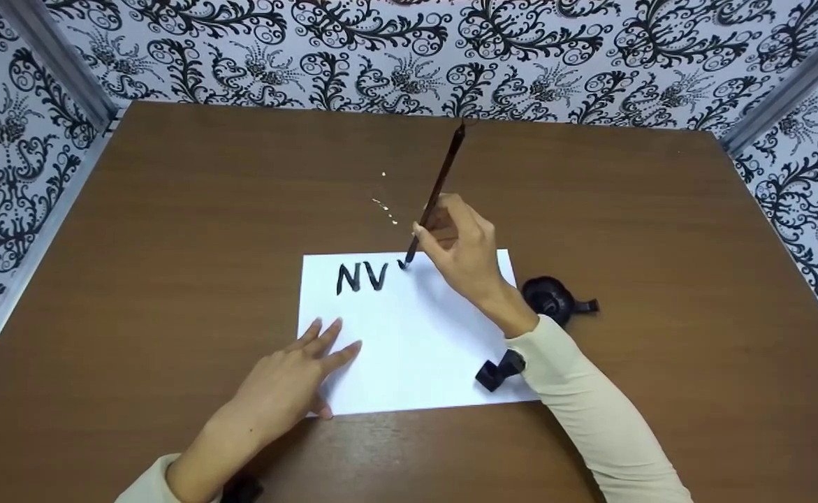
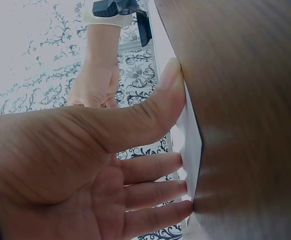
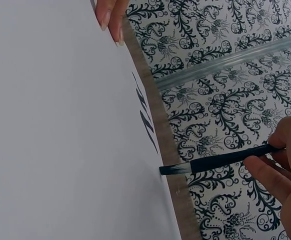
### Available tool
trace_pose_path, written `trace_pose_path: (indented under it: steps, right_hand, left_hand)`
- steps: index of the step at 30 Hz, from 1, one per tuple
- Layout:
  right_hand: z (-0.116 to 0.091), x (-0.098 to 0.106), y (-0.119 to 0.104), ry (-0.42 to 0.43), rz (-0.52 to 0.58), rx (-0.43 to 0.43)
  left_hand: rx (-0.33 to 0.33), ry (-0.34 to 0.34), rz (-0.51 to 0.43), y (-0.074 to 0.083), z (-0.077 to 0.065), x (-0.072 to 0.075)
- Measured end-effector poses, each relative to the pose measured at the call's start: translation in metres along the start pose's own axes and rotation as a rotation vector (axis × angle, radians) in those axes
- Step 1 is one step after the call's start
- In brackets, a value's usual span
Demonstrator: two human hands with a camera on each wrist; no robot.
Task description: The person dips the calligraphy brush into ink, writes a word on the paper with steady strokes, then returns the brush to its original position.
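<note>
My right hand (image 1: 466, 248) pinches a dark paintbrush (image 1: 443, 171) between thumb and fingers, its handle tilted up and away. In the right wrist view the flat, black-wetted bristles (image 3: 173, 170) meet the white sheet of paper (image 3: 60, 125). Black painted letters (image 1: 362, 278), an N and a V, stand near the sheet's top edge, with a short black stroke (image 1: 402, 265) at the brush tip. My left hand (image 1: 286, 381) rests with spread fingers on the sheet's lower left. From the left wrist view, its thumb (image 2: 170, 90) lies at the paper's near edge.
A round black container (image 1: 548, 299) with a short handle stands beside the sheet's right edge, close to my right forearm. A black wrist-worn device (image 1: 501, 370) overlaps the sheet's lower right. Small pale flecks (image 1: 385, 209) mark the brown table (image 1: 171, 244) beyond the paper. Patterned walls (image 1: 381, 56) surround it.
</note>
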State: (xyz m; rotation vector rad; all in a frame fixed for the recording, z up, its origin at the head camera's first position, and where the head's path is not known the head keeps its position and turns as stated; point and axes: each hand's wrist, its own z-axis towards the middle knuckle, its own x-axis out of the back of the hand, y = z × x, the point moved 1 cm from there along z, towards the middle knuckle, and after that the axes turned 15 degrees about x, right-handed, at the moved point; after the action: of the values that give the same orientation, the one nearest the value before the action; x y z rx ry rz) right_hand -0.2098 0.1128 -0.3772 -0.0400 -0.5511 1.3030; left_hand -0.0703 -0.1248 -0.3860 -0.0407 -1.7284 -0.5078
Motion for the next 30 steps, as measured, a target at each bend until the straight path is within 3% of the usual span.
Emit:
trace_pose_path:
  steps: [10,30]
  right_hand:
    - [0.001,0.001,-0.002,-0.026,0.029,-0.026]
    - [0.005,0.002,-0.010,-0.109,0.051,0.032]
  left_hand:
    - [-0.031,0.019,0.005,0.000,0.000,0.000]
    - [-0.011,0.002,0.015,0.001,0.000,0.001]
